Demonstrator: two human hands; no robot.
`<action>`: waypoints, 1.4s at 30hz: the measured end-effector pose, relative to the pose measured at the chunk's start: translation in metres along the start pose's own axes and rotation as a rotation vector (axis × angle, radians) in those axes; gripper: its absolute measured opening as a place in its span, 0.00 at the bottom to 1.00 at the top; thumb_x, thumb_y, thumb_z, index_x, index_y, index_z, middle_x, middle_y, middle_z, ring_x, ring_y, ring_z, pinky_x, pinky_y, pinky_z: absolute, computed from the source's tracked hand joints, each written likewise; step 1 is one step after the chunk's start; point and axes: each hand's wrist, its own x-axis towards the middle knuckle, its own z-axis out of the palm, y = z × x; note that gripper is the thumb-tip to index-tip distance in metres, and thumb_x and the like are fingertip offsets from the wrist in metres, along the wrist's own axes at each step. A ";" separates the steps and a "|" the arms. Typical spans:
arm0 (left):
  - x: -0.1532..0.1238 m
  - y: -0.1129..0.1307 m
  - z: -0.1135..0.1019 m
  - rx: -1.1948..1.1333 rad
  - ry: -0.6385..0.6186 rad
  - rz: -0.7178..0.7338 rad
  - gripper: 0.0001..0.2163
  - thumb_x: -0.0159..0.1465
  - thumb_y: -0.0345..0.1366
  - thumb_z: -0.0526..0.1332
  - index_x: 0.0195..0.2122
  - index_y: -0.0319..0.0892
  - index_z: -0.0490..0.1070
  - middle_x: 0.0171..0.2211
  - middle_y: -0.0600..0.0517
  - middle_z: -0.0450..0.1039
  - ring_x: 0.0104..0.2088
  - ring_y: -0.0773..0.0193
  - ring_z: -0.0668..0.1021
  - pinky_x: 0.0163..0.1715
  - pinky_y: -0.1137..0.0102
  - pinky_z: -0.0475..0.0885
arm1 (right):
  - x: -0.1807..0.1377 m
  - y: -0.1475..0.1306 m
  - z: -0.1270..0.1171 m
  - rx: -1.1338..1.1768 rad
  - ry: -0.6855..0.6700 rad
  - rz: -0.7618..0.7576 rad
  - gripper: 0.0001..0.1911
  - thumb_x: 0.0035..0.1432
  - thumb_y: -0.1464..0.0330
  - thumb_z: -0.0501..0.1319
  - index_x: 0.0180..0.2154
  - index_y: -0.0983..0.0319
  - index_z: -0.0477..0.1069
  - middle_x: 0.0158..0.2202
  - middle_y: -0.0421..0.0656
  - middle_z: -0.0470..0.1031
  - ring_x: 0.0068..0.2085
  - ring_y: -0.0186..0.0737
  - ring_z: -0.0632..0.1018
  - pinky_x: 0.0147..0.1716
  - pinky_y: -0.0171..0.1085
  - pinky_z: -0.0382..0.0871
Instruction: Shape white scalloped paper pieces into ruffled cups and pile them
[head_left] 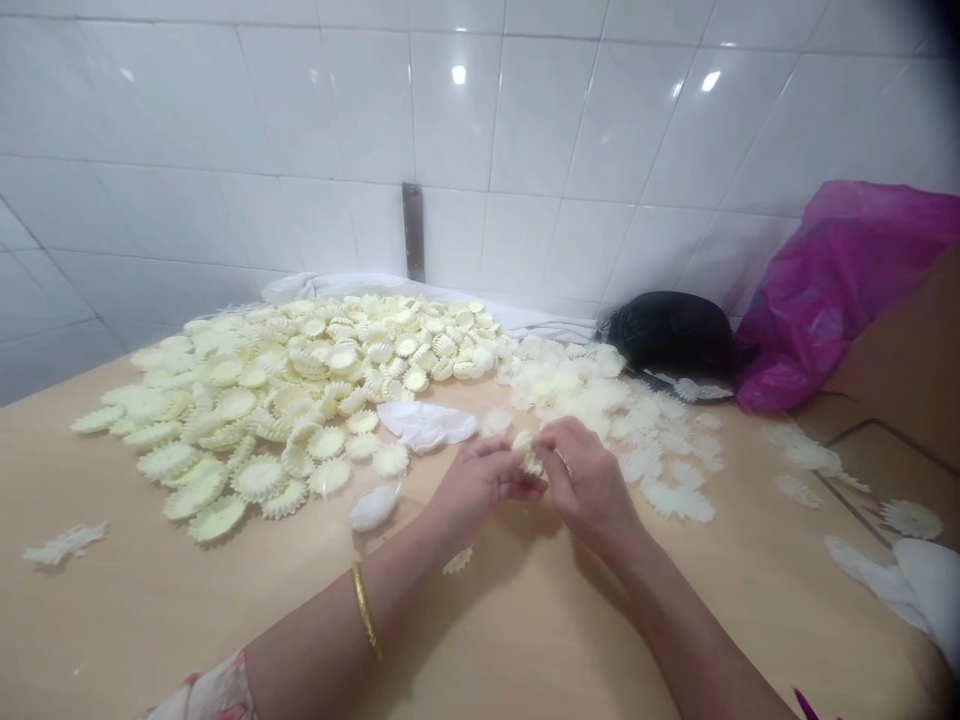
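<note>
Nearby, a black bag [671, 335] adjoins a magenta bag [840, 290] behind the discs [300, 400].

You have a smooth, matt tan worktop [120, 620] under pale-yellow, faintly glossy plastic cups [315, 370], glossy white wall tiles [540, 110] behind, a thin sheeny magenta plastic bag [840, 280], and a shiny gold metal bangle [366, 610].

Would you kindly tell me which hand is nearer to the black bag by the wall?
The right hand. It lies in front of the black bag, slightly to its left; the left hand is farther left, pinching the same pale fluted piece.
</note>
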 end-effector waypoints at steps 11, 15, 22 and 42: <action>0.001 0.005 0.002 0.027 0.011 -0.063 0.05 0.53 0.27 0.55 0.28 0.32 0.68 0.21 0.46 0.71 0.20 0.66 0.74 0.22 0.72 0.69 | 0.000 0.009 0.004 0.784 -0.036 0.544 0.08 0.49 0.63 0.60 0.23 0.61 0.66 0.24 0.38 0.68 0.30 0.36 0.68 0.33 0.35 0.61; 0.001 0.004 0.003 -0.005 0.002 -0.036 0.04 0.52 0.27 0.55 0.28 0.34 0.68 0.20 0.48 0.71 0.19 0.67 0.73 0.21 0.73 0.67 | 0.001 0.008 0.007 1.043 0.002 0.664 0.09 0.43 0.63 0.63 0.22 0.61 0.66 0.24 0.38 0.69 0.30 0.35 0.69 0.35 0.35 0.63; 0.000 -0.004 0.007 0.115 0.104 0.031 0.03 0.53 0.30 0.57 0.24 0.36 0.65 0.18 0.50 0.70 0.17 0.68 0.72 0.19 0.74 0.67 | 0.003 0.013 0.007 0.365 0.081 0.492 0.03 0.47 0.69 0.55 0.23 0.60 0.63 0.20 0.37 0.62 0.25 0.35 0.64 0.28 0.36 0.58; 0.000 -0.005 0.006 0.149 0.123 0.006 0.03 0.54 0.30 0.57 0.26 0.36 0.65 0.19 0.50 0.69 0.19 0.67 0.73 0.21 0.72 0.69 | 0.001 0.007 0.005 0.342 -0.023 0.446 0.16 0.48 0.59 0.59 0.20 0.61 0.57 0.20 0.35 0.56 0.24 0.32 0.60 0.24 0.32 0.54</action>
